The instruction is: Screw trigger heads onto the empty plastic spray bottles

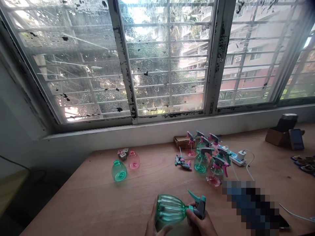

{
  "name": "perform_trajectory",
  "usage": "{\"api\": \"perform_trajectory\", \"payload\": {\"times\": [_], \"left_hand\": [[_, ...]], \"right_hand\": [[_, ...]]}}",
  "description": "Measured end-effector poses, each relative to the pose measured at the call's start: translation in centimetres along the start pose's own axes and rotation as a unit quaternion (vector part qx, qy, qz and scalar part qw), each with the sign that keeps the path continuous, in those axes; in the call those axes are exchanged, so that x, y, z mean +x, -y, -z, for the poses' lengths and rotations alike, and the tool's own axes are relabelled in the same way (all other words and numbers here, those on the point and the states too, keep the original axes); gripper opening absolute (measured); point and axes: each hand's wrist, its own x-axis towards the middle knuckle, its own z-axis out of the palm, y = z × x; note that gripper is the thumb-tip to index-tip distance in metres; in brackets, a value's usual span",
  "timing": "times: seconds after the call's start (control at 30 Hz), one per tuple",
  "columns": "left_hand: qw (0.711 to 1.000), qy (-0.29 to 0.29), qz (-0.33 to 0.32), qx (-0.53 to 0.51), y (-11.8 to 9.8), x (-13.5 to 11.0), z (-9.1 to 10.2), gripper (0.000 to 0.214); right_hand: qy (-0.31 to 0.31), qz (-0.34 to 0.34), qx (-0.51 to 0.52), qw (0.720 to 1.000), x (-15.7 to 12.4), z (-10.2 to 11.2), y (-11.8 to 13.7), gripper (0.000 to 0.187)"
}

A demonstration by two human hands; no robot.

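At the bottom of the head view I hold a green ribbed spray bottle [171, 209] lying on its side. My left hand [154, 227] wraps round the bottle's body from below. My right hand [200, 224] is closed on its grey-and-teal trigger head [199, 205] at the neck. Both hands are low over the near part of the wooden table [98, 196].
Two headless bottles, one green [119, 171] and one pink [133, 160], stand at the left. A loose trigger head [182, 162] lies mid-table beside a cluster of several assembled spray bottles [206, 157]. A white power strip [237, 158], a phone [296, 139] and a blurred patch [253, 206] are at the right.
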Motion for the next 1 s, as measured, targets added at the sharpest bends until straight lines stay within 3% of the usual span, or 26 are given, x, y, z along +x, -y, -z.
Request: {"api": "perform_trajectory", "payload": {"times": [0.13, 0.37, 0.57, 0.77, 1.0], "left_hand": [[1.000, -0.002, 0.008, -0.005, -0.5, -0.3, -0.1, 0.102], [0.999, 0.009, -0.008, 0.038, -0.6, -0.1, 0.2, 0.080], [1.000, 0.017, -0.013, -0.006, 0.2, 0.1, 0.2, 0.103], [1.000, 0.006, 0.014, 0.022, -0.4, 0.1, -0.1, 0.094], [0.998, 0.045, -0.014, -0.049, 0.5, 0.2, 0.0, 0.113]], "right_hand": [[0.009, -0.004, -0.013, 1.000, -0.1, -0.1, 0.3, 0.052], [-0.010, -0.010, -0.023, 1.000, -0.4, -0.4, 1.4, 0.053], [-0.002, -0.005, -0.007, 1.000, -0.2, -0.3, 0.5, 0.055], [-0.014, 0.011, 0.000, 1.000, 0.0, -0.3, 0.0, 0.055], [0.021, -0.010, 0.000, 1.000, 0.2, 0.0, 0.5, 0.054]]}}
